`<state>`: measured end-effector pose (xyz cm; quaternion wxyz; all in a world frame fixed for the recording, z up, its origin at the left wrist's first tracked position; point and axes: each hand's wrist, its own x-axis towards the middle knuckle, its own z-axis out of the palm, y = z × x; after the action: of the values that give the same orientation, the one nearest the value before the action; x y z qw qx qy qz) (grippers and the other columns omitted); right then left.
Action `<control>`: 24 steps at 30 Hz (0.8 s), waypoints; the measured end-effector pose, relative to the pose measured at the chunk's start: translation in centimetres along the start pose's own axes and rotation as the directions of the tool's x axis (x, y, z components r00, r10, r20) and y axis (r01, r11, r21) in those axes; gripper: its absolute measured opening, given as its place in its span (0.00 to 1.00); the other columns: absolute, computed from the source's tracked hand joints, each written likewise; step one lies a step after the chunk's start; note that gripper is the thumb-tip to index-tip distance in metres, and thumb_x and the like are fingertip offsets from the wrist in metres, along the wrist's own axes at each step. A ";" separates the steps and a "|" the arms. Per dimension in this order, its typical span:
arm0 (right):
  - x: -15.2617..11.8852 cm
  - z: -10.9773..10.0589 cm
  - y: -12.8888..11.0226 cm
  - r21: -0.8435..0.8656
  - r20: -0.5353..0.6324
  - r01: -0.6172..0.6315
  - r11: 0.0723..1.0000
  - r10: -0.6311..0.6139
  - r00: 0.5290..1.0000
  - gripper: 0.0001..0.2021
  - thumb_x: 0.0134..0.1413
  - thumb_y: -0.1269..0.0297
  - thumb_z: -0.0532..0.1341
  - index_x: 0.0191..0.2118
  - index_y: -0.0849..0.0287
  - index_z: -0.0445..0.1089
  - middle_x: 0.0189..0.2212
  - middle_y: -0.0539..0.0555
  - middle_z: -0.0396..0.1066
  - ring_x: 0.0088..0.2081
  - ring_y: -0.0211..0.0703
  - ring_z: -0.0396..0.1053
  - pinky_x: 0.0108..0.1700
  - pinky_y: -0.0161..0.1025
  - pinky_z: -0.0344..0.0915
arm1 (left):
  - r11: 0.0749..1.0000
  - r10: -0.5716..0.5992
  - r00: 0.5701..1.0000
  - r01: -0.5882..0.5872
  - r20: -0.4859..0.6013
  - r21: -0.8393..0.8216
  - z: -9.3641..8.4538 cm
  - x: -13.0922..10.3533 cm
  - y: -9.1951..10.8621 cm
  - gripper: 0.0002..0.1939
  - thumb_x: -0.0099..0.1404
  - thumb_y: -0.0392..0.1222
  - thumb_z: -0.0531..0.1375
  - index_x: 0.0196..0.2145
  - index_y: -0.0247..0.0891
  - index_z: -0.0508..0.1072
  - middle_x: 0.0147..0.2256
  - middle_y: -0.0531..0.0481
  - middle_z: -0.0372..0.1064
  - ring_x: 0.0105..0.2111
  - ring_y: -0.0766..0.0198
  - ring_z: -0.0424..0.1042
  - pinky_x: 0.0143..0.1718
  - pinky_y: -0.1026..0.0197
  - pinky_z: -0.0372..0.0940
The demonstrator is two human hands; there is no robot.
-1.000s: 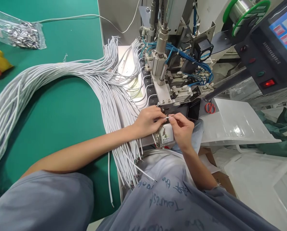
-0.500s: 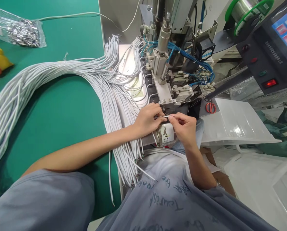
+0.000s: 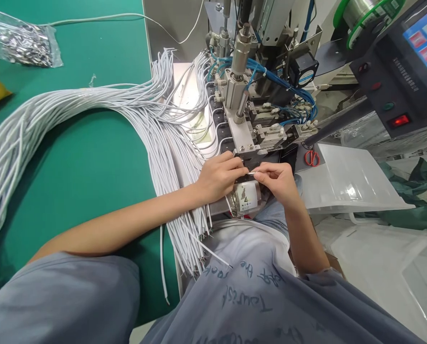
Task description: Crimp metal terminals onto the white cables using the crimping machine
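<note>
At the front of the machine (image 3: 244,136), my left hand (image 3: 218,177) is closed in a pinch on a white cable (image 3: 251,173). My right hand (image 3: 277,180) pinches the same cable from the other side, and a short white length shows between the fingertips. What lies at the cable's tip is too small to make out. Just below both hands stands a clear jar (image 3: 247,197) with a white label. A thick bundle of white cables (image 3: 163,153) runs under my left forearm, with its cut ends hanging toward my lap.
A clear bag of small metal parts (image 3: 28,45) lies on the green mat (image 3: 102,153). Red scissors (image 3: 312,158) rest right of the machine, near a white plastic sheet (image 3: 356,179). A control panel (image 3: 403,76) and a solder wire spool (image 3: 367,14) stand at upper right.
My right hand has shifted slightly right and up, its fingers still pinched on the cable. My left hand stays nearly in place, its fingers reaching a little farther forward. The view has shifted slightly.
</note>
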<state>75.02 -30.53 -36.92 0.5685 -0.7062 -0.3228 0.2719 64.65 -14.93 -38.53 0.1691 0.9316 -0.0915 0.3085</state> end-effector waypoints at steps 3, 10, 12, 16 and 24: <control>0.2 0.3 -0.3 -0.118 -0.036 0.075 0.990 -0.080 0.996 0.05 0.44 0.67 0.62 0.22 0.62 0.73 0.15 0.43 0.50 0.19 0.30 0.47 0.23 0.33 0.49 | 0.994 0.013 0.999 -0.010 -0.030 0.106 0.2 -0.1 0.0 0.15 0.60 0.26 0.49 0.32 0.37 0.74 0.28 0.50 0.71 0.28 0.65 0.62 0.26 0.63 0.55; -0.5 2.6 0.8 -0.054 -0.304 0.063 0.997 -0.076 0.950 0.07 0.45 0.63 0.61 0.25 0.61 0.73 0.15 0.43 0.50 0.20 0.31 0.50 0.25 0.34 0.55 | 0.973 -0.101 0.995 0.096 -0.013 -0.210 1.1 -0.5 -0.1 0.11 0.66 0.36 0.53 0.32 0.36 0.75 0.25 0.52 0.68 0.24 0.70 0.64 0.24 0.67 0.57; -0.4 2.4 1.5 -0.056 -0.304 0.043 0.998 -0.058 0.951 0.07 0.46 0.63 0.61 0.26 0.61 0.74 0.15 0.44 0.52 0.20 0.32 0.51 0.26 0.34 0.56 | 0.972 -0.119 0.990 0.131 0.073 -0.193 1.1 -0.5 -0.1 0.12 0.66 0.36 0.51 0.34 0.35 0.75 0.26 0.51 0.68 0.24 0.70 0.65 0.23 0.68 0.57; 0.3 1.2 3.6 -0.064 -0.249 -0.031 0.998 0.014 0.968 0.08 0.47 0.64 0.59 0.30 0.61 0.74 0.22 0.49 0.65 0.26 0.36 0.62 0.31 0.36 0.61 | 0.987 -0.141 0.942 0.159 0.305 -0.034 0.9 -0.2 -0.1 0.14 0.65 0.30 0.48 0.34 0.32 0.73 0.30 0.47 0.67 0.26 0.68 0.66 0.25 0.66 0.59; 1.3 1.4 5.1 0.056 -0.166 -0.134 0.989 0.142 0.976 0.07 0.44 0.61 0.59 0.24 0.60 0.67 0.21 0.47 0.66 0.25 0.35 0.62 0.31 0.34 0.61 | 0.993 -0.117 0.891 0.112 0.438 0.039 1.2 0.1 -0.3 0.14 0.65 0.27 0.45 0.31 0.30 0.69 0.32 0.46 0.64 0.28 0.67 0.64 0.29 0.66 0.62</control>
<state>75.61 -29.40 -42.25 0.5892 -0.7345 -0.2175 0.2568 65.45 -15.05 -39.42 0.1560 0.9820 -0.0703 0.0803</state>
